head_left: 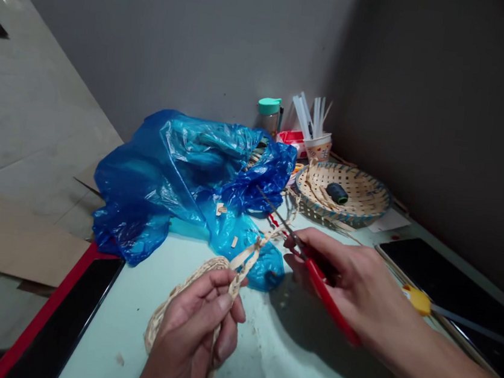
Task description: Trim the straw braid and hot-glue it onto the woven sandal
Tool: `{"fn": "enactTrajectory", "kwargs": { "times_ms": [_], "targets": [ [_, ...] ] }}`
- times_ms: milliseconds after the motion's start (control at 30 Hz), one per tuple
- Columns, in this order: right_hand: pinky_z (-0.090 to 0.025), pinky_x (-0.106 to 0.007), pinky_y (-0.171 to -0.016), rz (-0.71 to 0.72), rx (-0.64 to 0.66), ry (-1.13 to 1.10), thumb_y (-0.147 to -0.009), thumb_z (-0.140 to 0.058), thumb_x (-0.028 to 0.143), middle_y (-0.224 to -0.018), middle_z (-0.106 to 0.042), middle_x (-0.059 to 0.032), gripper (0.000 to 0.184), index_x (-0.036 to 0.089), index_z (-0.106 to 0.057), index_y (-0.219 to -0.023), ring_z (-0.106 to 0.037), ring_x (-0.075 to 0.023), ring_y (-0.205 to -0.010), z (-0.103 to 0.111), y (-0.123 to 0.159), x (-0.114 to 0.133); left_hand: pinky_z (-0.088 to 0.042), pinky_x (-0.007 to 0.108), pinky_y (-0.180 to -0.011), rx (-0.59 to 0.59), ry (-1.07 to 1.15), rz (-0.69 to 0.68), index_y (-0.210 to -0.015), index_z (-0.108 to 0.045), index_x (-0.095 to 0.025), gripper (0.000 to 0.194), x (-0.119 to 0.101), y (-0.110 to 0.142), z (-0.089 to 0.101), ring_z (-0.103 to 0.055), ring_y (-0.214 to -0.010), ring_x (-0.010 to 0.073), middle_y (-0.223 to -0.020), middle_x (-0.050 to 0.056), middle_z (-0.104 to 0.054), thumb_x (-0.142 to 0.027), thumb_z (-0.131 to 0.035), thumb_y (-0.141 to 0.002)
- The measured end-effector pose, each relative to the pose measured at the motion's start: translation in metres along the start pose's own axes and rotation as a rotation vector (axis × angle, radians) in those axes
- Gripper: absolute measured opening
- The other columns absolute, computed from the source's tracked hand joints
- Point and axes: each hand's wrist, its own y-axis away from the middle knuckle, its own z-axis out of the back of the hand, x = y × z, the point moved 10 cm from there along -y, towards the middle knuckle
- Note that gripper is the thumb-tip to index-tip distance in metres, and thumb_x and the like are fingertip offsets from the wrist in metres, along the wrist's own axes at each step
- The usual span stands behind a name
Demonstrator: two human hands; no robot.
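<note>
Head view: the left hand (pixel 200 323) pinches a pale braid (pixel 247 266) between thumb and fingers, above the near middle of the pale surface (pixel 129 308). The right hand (pixel 357 280) is closed around red-handled scissors (pixel 327 304), the blades pointing far and left. They overlap the braid's far strands in this view; contact cannot be confirmed, nor how wide the blades stand. A coil (pixel 155 323) of the same plaited material is left of the left hand, partly hidden by it; whether it is held or lies on the surface cannot be told. Done, as judged: the coil and the length through the left hand are plaited. Outstanding, as judged: the far end, where strands stand apart and uneven, is neither plaited tight nor trimmed flush. Beyond are a blue plastic bag (pixel 181 175) and, to the far right, a woven basket (pixel 361 186) holding a dark thread spool (pixel 337 193).
</note>
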Motion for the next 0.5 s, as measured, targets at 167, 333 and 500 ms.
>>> {"fn": "enactTrajectory", "kwargs": {
  "times_ms": [167, 333, 500],
  "targets": [
    [-0.040, -0.024, -0.050, -0.137, 0.110, -0.179, -0.097, -0.061, 0.046, -0.065, -0.062, 0.0031, 0.024, 0.023, -0.062, -0.093, -0.047, -0.0131, -0.055, -0.018, 0.000, -0.011, -0.026, 0.019, -0.051, 0.014, -0.050, -0.011, -0.087, -0.071, -0.015, 0.026, 0.002, -0.001, -0.002, -0.039, -0.047, 0.0031, -0.066, 0.002, -0.067, -0.033, -0.086, -0.075],
    [-0.045, -0.023, -0.052, -0.201, 0.185, -0.282, -0.095, -0.065, 0.046, -0.071, -0.068, 0.0005, 0.024, 0.022, -0.063, -0.090, -0.054, -0.0128, -0.057, -0.032, 0.006, -0.018, -0.019, 0.020, -0.048, -0.020, -0.130, -0.056, -0.098, -0.075, -0.013, 0.037, 0.000, -0.002, 0.005, -0.029, -0.044, 0.0004, -0.061, 0.000, -0.063, -0.038, -0.087, -0.074],
    [-0.045, -0.022, -0.050, -0.267, 0.202, -0.463, -0.088, -0.073, 0.044, -0.067, -0.064, 0.0020, 0.024, 0.022, -0.064, -0.091, -0.056, -0.0128, -0.056, -0.038, 0.007, -0.017, -0.025, 0.020, -0.048, -0.074, -0.248, -0.126, -0.099, -0.083, -0.017, 0.033, -0.007, 0.004, 0.005, -0.033, -0.046, 0.0021, -0.063, 0.002, -0.068, -0.036, -0.086, -0.072]
  ]
}}
